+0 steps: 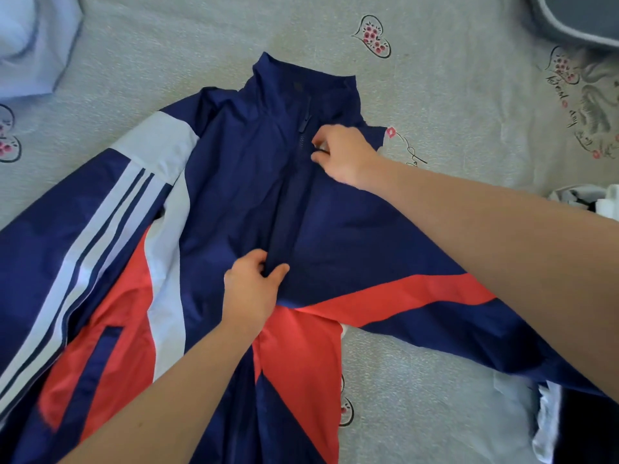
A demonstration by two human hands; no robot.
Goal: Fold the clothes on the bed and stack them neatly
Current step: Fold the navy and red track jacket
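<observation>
I note the right hand (341, 155) reaching across the upper chest of the jacket (234, 182), its grip pinched on the fabric edge just beside the zipper (303, 127), thumb and forefinger drawn together on a small fold. The left hand (251, 289) sits lower on the same front line, its grip also pinching: thumb on one side, curled fingers on the other, with the dark placket gathered between them. Both forearms come in from the bottom and right of the frame.

The jacket lies front-up on the bed (435, 105), collar (301, 78) pointing away from me and standing slightly raised. It is navy with red panels across the lower front and pale blue-white panels at the shoulder. One sleeve (83, 229), with three pale stripes, spreads out toward the left edge; the other runs right beneath my right forearm.

The bed carries a grey cover printed with heart-and-flower motifs. A pale blue garment (30, 45) lies at the upper left corner. A grey cushion edge (576, 18) shows at the upper right. More pale cloth (549, 426) sits at the lower right, partly out of view.
</observation>
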